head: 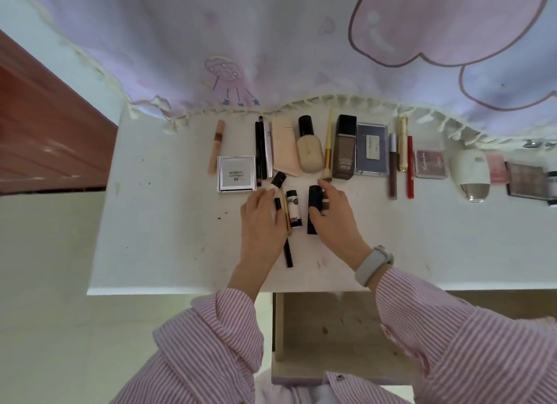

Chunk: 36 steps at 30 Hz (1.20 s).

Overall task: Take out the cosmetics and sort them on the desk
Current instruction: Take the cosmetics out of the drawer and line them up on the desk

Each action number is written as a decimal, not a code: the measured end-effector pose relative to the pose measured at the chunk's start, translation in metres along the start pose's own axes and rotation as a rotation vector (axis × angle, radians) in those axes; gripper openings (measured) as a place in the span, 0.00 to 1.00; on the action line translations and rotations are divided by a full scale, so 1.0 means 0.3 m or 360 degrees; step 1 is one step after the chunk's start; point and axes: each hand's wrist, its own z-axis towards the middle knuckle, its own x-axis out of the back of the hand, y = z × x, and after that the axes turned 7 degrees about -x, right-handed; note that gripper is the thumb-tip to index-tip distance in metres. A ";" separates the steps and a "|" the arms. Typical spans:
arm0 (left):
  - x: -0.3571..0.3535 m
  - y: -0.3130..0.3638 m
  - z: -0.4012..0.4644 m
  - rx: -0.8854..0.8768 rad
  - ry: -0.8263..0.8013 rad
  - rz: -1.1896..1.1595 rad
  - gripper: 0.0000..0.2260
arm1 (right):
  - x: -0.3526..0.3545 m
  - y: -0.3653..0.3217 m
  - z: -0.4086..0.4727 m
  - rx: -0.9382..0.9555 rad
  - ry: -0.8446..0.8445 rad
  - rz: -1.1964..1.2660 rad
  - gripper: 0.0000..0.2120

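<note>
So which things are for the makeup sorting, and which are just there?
For the job: black tube, white tube, foundation bottle, silver compact, red pencil.
Just there: curtain, wristband, open drawer.

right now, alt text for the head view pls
A person's left hand and right hand each hold a dark cosmetic tube over a white desk, with a small white tube lying between them. Behind them, a row of sorted cosmetics spans the desk.
</note>
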 end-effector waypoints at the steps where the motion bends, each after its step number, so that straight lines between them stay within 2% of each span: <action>1: -0.001 -0.017 -0.014 -0.0022 -0.0025 0.0026 0.20 | -0.001 0.003 -0.007 0.0063 0.0006 -0.0058 0.25; 6: 0.000 -0.055 -0.056 -0.0114 -0.0050 0.0113 0.24 | -0.004 0.031 -0.054 0.0409 -0.0002 -0.0401 0.24; 9: -0.001 -0.076 -0.070 -0.0202 -0.0206 0.0243 0.31 | -0.001 0.049 -0.066 0.0615 -0.0047 -0.0721 0.23; 14: 0.008 -0.129 -0.100 -0.0302 -0.0561 0.0662 0.48 | 0.015 0.058 -0.066 0.0708 -0.0100 -0.0929 0.24; 19: 0.020 -0.152 -0.095 -0.0440 -0.0694 0.0830 0.51 | 0.030 0.081 -0.066 0.0765 -0.0179 -0.1094 0.26; 23: 0.024 -0.154 -0.101 -0.0507 -0.0649 0.0935 0.49 | 0.029 0.088 -0.066 0.0773 -0.0135 -0.1148 0.24; 32: 0.019 -0.134 -0.076 -0.0484 -0.0348 0.0824 0.37 | 0.016 0.095 -0.080 0.0755 -0.0081 -0.1163 0.24; 36: 0.007 -0.122 -0.082 -0.0430 -0.0274 0.0835 0.35 | 0.022 0.107 -0.094 0.0768 -0.0122 -0.1102 0.25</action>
